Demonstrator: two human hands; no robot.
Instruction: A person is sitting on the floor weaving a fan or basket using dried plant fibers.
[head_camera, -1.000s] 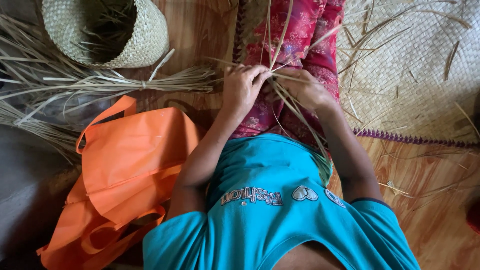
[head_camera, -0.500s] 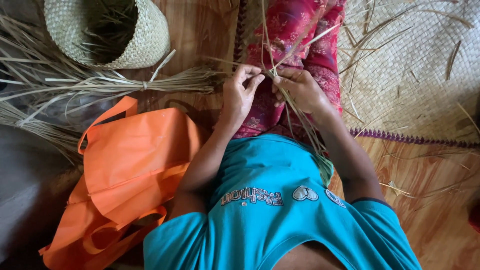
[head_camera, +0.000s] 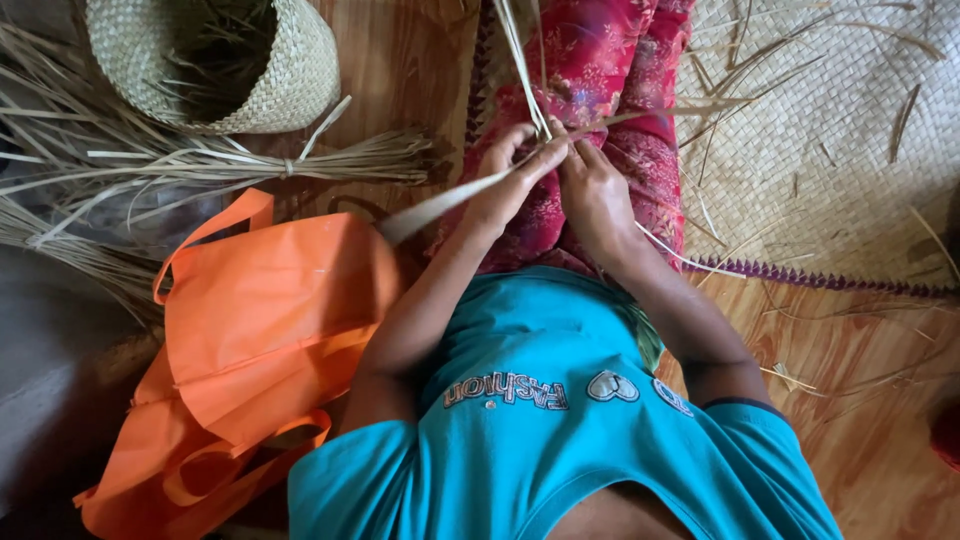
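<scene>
Dry, matt leaf strips (head_camera: 455, 200) are lying beside a rough woven basket (head_camera: 290, 80), a matt orange cloth bag (head_camera: 270, 320), a woven mat (head_camera: 830, 150) and a glossy wood-grain floor (head_camera: 860, 400).

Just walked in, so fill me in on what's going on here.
A person in a teal shirt sits on the floor, working pale dried leaf strips over a red patterned lap. The left hand and right hand meet, pinching the strips where they cross; one strip trails out to the left. A tied bundle of dried strips, a round woven basket and an orange fabric bag lie at the left, a woven mat at the right.
</scene>
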